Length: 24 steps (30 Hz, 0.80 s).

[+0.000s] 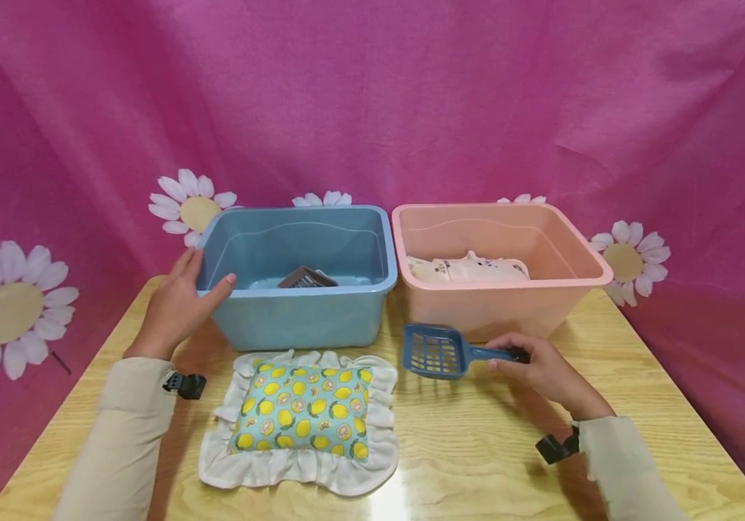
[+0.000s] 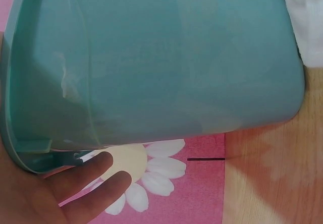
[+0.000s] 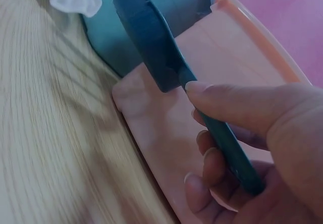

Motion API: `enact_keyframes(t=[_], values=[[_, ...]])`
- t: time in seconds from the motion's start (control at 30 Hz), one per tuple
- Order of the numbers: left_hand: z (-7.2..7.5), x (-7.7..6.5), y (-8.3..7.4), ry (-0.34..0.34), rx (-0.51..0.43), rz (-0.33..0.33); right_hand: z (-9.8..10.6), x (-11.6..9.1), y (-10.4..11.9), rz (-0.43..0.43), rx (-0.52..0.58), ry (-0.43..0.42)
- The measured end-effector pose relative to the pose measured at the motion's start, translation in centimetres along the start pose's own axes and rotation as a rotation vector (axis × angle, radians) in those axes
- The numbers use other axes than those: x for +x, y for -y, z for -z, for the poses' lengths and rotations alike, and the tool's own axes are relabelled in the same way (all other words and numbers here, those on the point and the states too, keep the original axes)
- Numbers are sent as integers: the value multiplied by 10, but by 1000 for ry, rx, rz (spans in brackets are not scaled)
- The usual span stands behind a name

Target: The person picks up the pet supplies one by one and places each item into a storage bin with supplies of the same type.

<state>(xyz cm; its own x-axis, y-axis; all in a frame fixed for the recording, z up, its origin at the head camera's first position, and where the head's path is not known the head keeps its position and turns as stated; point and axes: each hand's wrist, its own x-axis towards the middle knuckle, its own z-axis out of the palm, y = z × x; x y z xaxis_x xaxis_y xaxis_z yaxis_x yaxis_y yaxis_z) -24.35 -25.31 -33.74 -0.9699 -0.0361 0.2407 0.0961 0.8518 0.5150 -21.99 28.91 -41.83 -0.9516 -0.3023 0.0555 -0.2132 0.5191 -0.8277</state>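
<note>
My right hand [image 1: 535, 365] grips the handle of a dark blue slotted litter scoop [image 1: 437, 352]. The thumb lies along the handle in the right wrist view, and the scoop [image 3: 146, 37] is held above the table in front of the pink bin [image 1: 476, 311]. At the front left corner of the blue bin [image 1: 300, 318] rests my left hand [image 1: 179, 300], thumb over the rim. Its visible fingers [image 2: 96, 193] extend fairly straight past the rim in the left wrist view. Inside the blue bin lies a brownish-grey slotted thing [image 1: 307, 278], partly hidden by the front wall.
A lemon-print cushion [image 1: 307, 409] with a white ruffled edge lies on the wooden table [image 1: 476, 449] before the blue bin. The pink bin holds a pale printed cloth item [image 1: 470, 269]. A pink curtain [image 1: 372, 101] with daisies hangs behind and at both sides.
</note>
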Motion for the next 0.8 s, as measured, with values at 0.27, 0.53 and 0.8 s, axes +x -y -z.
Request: enact_keyframes(t=[0.27,0.53,0.8], values=[[-1,4,0,-12,1,-13,-2,-1,10,33,66,18],[0,6,-1,-15,-1,-19,-5,-3,17,98,122,29],[0,1,2,-8,-3,-25,-9,-7,28,144,184,44]])
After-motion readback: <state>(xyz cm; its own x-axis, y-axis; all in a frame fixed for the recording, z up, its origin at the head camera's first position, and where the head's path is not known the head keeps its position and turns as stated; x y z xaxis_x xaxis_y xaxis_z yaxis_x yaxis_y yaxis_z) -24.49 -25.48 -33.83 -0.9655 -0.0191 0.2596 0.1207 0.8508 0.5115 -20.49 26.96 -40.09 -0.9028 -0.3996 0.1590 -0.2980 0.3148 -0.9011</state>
